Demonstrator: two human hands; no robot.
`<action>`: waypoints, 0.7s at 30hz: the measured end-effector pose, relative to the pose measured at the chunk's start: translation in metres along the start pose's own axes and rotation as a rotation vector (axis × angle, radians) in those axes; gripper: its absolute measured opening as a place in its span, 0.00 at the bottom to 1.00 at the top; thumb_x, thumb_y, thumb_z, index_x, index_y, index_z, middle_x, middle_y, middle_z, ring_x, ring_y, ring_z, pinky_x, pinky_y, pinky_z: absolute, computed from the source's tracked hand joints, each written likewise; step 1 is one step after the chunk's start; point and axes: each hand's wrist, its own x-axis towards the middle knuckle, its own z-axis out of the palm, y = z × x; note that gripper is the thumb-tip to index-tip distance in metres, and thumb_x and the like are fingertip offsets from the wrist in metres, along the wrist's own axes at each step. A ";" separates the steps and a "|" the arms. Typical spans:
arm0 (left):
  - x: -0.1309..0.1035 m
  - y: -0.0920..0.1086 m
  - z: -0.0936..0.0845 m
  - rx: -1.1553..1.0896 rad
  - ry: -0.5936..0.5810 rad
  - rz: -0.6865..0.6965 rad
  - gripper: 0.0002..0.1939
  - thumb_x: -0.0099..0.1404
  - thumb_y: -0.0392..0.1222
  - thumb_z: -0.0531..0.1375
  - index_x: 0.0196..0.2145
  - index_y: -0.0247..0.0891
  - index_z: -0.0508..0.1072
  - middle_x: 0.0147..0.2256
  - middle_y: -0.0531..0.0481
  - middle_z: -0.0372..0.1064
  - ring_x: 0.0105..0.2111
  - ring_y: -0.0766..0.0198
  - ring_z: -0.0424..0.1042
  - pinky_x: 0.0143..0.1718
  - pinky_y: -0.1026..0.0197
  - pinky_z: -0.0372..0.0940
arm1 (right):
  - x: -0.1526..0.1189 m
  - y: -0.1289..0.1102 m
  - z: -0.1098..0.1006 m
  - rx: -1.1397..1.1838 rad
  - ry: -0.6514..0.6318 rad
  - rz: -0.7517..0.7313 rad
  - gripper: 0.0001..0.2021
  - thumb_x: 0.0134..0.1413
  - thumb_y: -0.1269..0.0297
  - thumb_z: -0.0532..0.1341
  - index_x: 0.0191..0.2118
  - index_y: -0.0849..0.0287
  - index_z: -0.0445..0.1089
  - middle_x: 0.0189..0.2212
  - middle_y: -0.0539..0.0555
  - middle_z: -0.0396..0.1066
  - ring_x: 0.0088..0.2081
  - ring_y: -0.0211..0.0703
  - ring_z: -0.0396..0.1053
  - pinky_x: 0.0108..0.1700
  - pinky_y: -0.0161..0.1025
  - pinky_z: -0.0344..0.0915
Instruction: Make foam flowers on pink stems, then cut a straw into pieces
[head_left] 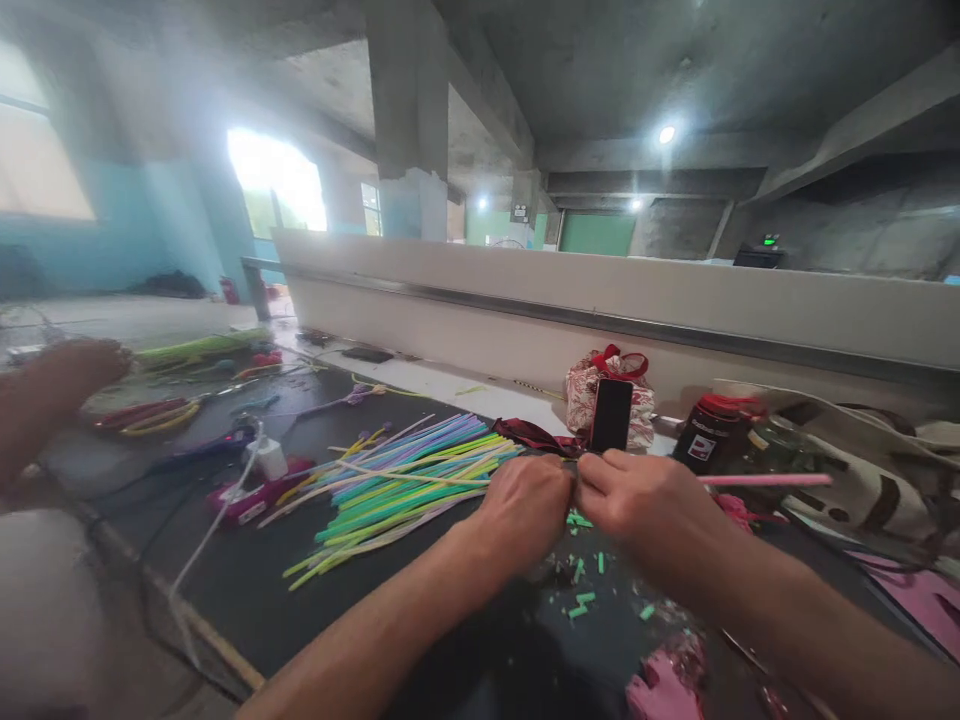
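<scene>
My left hand (pixel 529 505) and my right hand (pixel 645 500) meet over the dark table, fingers closed and fingertips touching. A pink stick (pixel 780 480) runs out to the right from behind my right hand, which is closed on it. What my left fingers pinch is hidden. Just left of my left hand lies a spread bundle of green, blue, yellow and purple fuzzy sticks (pixel 412 490). Small green cut pieces (pixel 581 605) are scattered on the table below my hands.
Beyond my hands stand a phone (pixel 611 415), a patterned bag (pixel 577 390) and a dark container (pixel 709 435). A beige bag (pixel 862 470) lies right. A pink power strip (pixel 251 500) with cables is left; another person's arm (pixel 56 385) reaches in farther left.
</scene>
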 end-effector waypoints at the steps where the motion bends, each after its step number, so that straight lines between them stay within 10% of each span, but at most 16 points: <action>1: 0.000 0.000 -0.001 0.012 -0.014 0.038 0.10 0.53 0.31 0.51 0.25 0.34 0.72 0.27 0.46 0.69 0.25 0.65 0.65 0.24 0.66 0.53 | 0.002 0.006 -0.003 0.048 -0.036 0.007 0.07 0.43 0.77 0.57 0.22 0.59 0.68 0.22 0.50 0.65 0.23 0.36 0.60 0.22 0.35 0.45; 11: -0.017 -0.007 -0.011 -0.344 -0.140 0.475 0.10 0.60 0.37 0.53 0.33 0.38 0.74 0.29 0.50 0.70 0.30 0.70 0.67 0.32 0.70 0.57 | 0.016 0.058 0.008 1.254 -0.635 0.201 0.06 0.37 0.67 0.62 0.25 0.65 0.72 0.17 0.45 0.64 0.20 0.31 0.58 0.22 0.29 0.52; 21: -0.029 -0.017 0.006 -0.685 0.230 0.107 0.09 0.57 0.40 0.55 0.27 0.36 0.74 0.23 0.52 0.68 0.23 0.71 0.63 0.25 0.69 0.56 | -0.014 0.000 0.056 1.901 -0.040 0.770 0.10 0.34 0.61 0.66 0.21 0.62 0.67 0.16 0.44 0.58 0.18 0.29 0.49 0.19 0.30 0.44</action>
